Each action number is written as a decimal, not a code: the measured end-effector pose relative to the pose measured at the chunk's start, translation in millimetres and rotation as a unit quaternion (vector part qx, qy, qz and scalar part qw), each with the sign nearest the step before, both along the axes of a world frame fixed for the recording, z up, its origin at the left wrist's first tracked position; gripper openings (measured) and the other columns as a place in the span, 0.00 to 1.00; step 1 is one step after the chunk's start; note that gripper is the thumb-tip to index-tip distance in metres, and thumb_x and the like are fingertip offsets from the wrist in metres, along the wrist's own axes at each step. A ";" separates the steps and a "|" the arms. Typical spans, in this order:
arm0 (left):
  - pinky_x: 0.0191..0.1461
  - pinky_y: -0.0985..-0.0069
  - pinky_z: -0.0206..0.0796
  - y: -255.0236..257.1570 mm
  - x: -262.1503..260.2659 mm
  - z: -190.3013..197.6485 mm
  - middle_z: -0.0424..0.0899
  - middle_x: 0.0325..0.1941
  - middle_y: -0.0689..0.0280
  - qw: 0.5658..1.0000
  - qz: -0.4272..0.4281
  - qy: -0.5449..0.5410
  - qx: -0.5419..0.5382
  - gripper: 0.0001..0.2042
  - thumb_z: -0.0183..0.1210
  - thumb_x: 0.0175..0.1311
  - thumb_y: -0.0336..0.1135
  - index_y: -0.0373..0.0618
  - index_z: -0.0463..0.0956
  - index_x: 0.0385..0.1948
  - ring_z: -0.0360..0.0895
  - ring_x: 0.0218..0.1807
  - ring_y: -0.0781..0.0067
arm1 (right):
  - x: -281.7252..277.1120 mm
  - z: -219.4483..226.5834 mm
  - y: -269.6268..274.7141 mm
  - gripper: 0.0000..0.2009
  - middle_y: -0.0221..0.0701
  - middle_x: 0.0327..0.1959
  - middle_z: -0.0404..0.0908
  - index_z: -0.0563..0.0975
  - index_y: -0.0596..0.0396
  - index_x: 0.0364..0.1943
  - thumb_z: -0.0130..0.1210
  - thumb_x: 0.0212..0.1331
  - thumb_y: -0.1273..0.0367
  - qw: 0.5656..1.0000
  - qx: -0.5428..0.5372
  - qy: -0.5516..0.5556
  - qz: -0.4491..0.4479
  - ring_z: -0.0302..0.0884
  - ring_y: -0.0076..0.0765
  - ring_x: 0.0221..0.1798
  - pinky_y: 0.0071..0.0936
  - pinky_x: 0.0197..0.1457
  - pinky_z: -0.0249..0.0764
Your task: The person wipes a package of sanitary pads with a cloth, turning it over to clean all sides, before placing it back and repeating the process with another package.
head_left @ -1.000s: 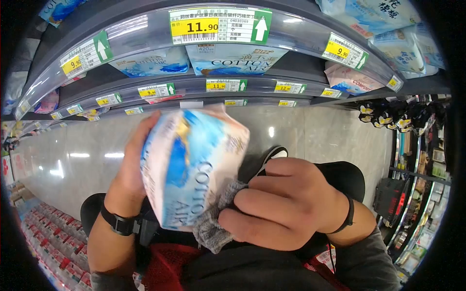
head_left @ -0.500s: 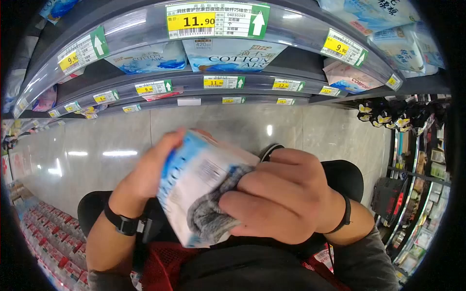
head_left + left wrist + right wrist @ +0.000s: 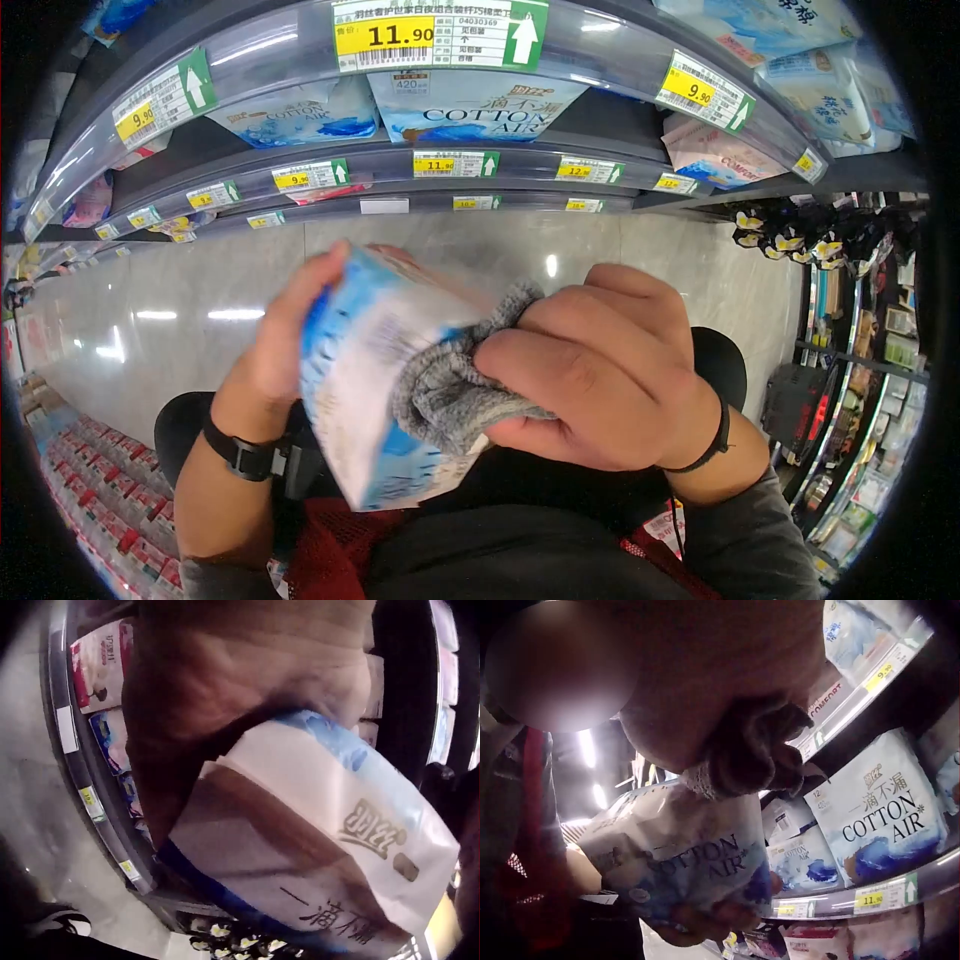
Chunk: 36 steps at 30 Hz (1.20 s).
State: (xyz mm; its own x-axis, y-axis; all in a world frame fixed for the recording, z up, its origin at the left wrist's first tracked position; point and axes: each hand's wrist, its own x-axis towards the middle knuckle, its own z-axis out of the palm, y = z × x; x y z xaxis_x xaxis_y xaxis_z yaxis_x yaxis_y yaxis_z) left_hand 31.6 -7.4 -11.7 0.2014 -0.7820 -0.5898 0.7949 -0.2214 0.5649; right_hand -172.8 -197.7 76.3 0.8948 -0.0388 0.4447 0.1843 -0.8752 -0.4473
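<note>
My left hand [image 3: 285, 345] grips a soft white and blue pack of sanitary pads [image 3: 365, 350] by its far left side, the pack tilted in front of my body. A crumpled grey knitted cloth [image 3: 450, 395] is bunched in the fingers of my right hand [image 3: 610, 375] and lies against the pack's right side. In the left wrist view, the pack [image 3: 300, 817] shows creased plastic beneath the palm. The right wrist view shows "COTTON AIR" lettering on the pack [image 3: 690, 862], with the cloth [image 3: 742, 761] dark just above it.
Ahead, a curved shelf edge [image 3: 600, 60] carries price tags. Similar packs [image 3: 475, 110] stand on the shelf below it. Grey floor tiles [image 3: 180, 340] show to the left. Hanging dark goods [image 3: 800, 240] and stocked shelves are at the right; red and white boxes [image 3: 110, 490] line the lower left.
The pack has turned from its lettered blue front to its paler side, then shifted slightly left. My right hand has moved the cloth over the pack, most recently a little upward.
</note>
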 end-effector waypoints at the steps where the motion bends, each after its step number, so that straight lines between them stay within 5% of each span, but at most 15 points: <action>1: 0.71 0.60 0.75 0.4 4.7 1.3 0.87 0.60 0.52 0.999 0.030 0.006 -0.020 0.30 0.45 0.84 0.59 0.37 0.76 0.65 0.86 0.60 0.57 | 0.2 1.3 -2.3 0.19 0.33 0.37 0.86 0.86 0.55 0.45 0.76 0.56 0.58 1.000 -0.002 0.003 -0.004 0.83 0.37 0.32 0.35 0.39 0.75; 2: 0.65 0.67 0.79 5.5 13.7 -1.0 0.90 0.58 0.55 0.996 0.070 0.050 -0.031 0.28 0.50 0.84 0.55 0.36 0.80 0.64 0.89 0.57 0.65 | 1.3 -3.7 -5.8 0.18 0.34 0.37 0.86 0.85 0.55 0.45 0.76 0.56 0.59 1.000 -0.006 -0.004 -0.023 0.83 0.39 0.33 0.37 0.40 0.75; 4: 0.64 0.66 0.81 2.6 18.0 13.6 0.91 0.58 0.55 0.993 0.110 0.038 -0.026 0.29 0.50 0.83 0.58 0.37 0.80 0.64 0.90 0.56 0.64 | 5.9 -18.0 -13.8 0.17 0.36 0.37 0.86 0.85 0.55 0.45 0.76 0.57 0.62 0.998 -0.013 -0.020 -0.059 0.84 0.42 0.35 0.39 0.43 0.76; 6: 0.65 0.66 0.81 -5.6 12.4 17.0 0.91 0.57 0.55 0.990 0.134 -0.006 -0.051 0.30 0.50 0.84 0.58 0.37 0.80 0.64 0.90 0.56 0.63 | 10.2 -14.6 -13.6 0.12 0.31 0.40 0.88 0.84 0.58 0.49 0.70 0.69 0.65 0.980 0.165 0.034 -0.105 0.83 0.30 0.37 0.29 0.43 0.76; 9: 0.67 0.67 0.81 -5.9 11.1 9.6 0.90 0.62 0.56 0.984 0.144 -0.075 -0.080 0.31 0.49 0.84 0.60 0.38 0.77 0.67 0.90 0.59 0.65 | 12.8 -13.4 -5.3 0.13 0.24 0.46 0.88 0.82 0.60 0.56 0.59 0.81 0.64 0.845 0.509 0.095 -0.132 0.80 0.13 0.43 0.16 0.47 0.76; 12: 0.68 0.68 0.79 -9.9 -0.2 13.3 0.87 0.65 0.57 0.981 0.160 -0.091 -0.060 0.32 0.47 0.85 0.60 0.39 0.73 0.71 0.88 0.62 0.65 | 17.6 -17.1 5.7 0.10 0.25 0.45 0.89 0.84 0.60 0.52 0.63 0.79 0.66 0.729 0.673 0.051 -0.115 0.81 0.14 0.44 0.20 0.45 0.79; 15: 0.72 0.62 0.78 -7.4 -7.4 16.2 0.86 0.68 0.54 0.981 0.161 -0.099 -0.050 0.33 0.41 0.87 0.61 0.40 0.71 0.73 0.87 0.64 0.60 | 21.1 -19.5 14.6 0.11 0.26 0.45 0.89 0.84 0.59 0.53 0.61 0.80 0.65 0.701 0.695 0.073 -0.141 0.81 0.14 0.44 0.20 0.47 0.79; 21: 0.72 0.68 0.75 -1.8 -18.0 21.1 0.82 0.68 0.58 0.981 0.162 -0.104 -0.033 0.31 0.43 0.88 0.60 0.41 0.70 0.73 0.83 0.66 0.67 | 22.3 -26.7 17.3 0.12 0.25 0.45 0.88 0.82 0.59 0.51 0.64 0.79 0.63 0.717 0.677 0.098 -0.137 0.81 0.15 0.46 0.21 0.50 0.79; 30: 0.71 0.70 0.72 2.7 -22.9 30.2 0.78 0.67 0.58 0.966 0.136 -0.216 -0.028 0.30 0.48 0.86 0.59 0.44 0.60 0.73 0.79 0.67 0.69 | 24.2 -28.7 11.7 0.39 0.34 0.59 0.83 0.70 0.58 0.66 0.84 0.52 0.70 0.871 0.457 0.161 -0.083 0.82 0.26 0.61 0.30 0.66 0.77; 36: 0.68 0.72 0.73 5.8 -17.6 29.3 0.79 0.62 0.60 0.969 0.126 -0.211 -0.016 0.27 0.51 0.86 0.59 0.45 0.64 0.68 0.79 0.63 0.73 | 24.4 -26.6 11.5 0.39 0.32 0.55 0.80 0.67 0.54 0.62 0.85 0.50 0.70 0.902 0.392 0.171 -0.064 0.78 0.26 0.59 0.29 0.63 0.75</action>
State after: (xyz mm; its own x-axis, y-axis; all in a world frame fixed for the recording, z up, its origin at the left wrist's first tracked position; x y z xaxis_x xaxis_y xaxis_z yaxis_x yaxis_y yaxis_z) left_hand 14.0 -1.6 17.7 0.6064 -0.6929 -0.3901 0.5178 -0.0282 0.8550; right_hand -148.3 -186.2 49.7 0.9404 -0.3337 -0.0652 -0.1612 -0.2686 -0.9497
